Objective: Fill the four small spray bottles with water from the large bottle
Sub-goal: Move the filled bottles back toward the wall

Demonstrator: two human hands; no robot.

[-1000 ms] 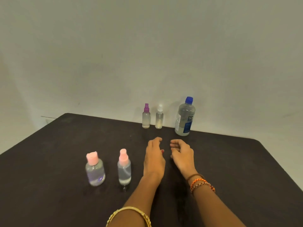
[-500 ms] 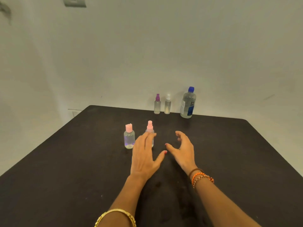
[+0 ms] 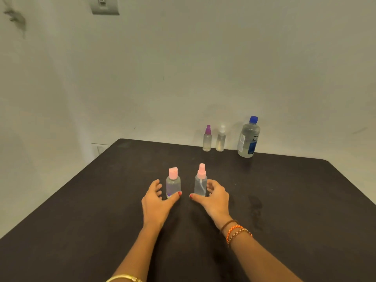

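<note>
My left hand [image 3: 155, 202] and right hand [image 3: 214, 197] are spread open, cupping but not gripping the pink flip-cap bottle [image 3: 173, 183] and pink spray bottle [image 3: 200, 180] mid-table. They look light and tippy, probably slick plastic, so I'd grab round the body. The large bottle [image 3: 248, 137] stands by the wall.

The large bottle [image 3: 248, 137] carries the only lettering that can be read: white letters "re" above "nu" on its label, cut off at the bottle's curve. The smaller print on the white side panel is too small to read.
</note>
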